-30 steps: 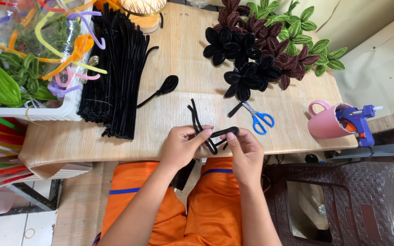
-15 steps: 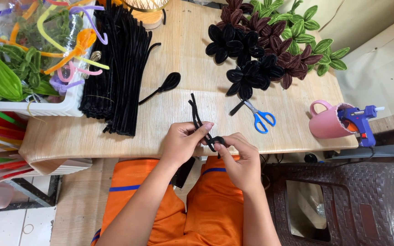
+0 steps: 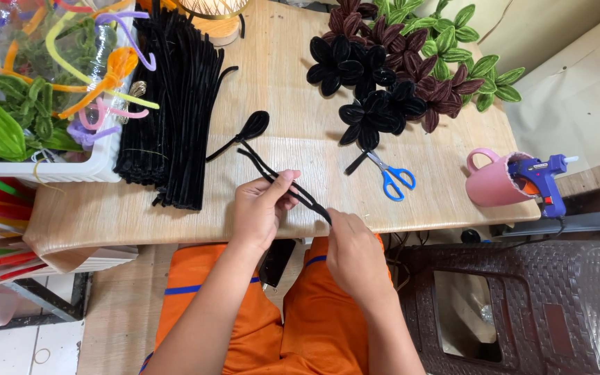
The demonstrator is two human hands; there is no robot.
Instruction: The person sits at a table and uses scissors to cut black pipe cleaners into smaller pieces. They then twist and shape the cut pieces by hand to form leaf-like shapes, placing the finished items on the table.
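- Left hand [image 3: 260, 212] pinching black pipe cleaner [image 3: 282, 182] mid-length, right hand [image 3: 355, 253] gripping its near end
- Best kept taut over the table [image 3: 300, 146] edge (slack means sloppy bends)

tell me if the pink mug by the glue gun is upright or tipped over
Tipped over. The pink mug lies on its side on the table, handle up, mouth facing the blue glue gun.

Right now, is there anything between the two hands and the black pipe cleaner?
No. The left hand and the right hand both grip the black pipe cleaner directly; nothing visible lies between.
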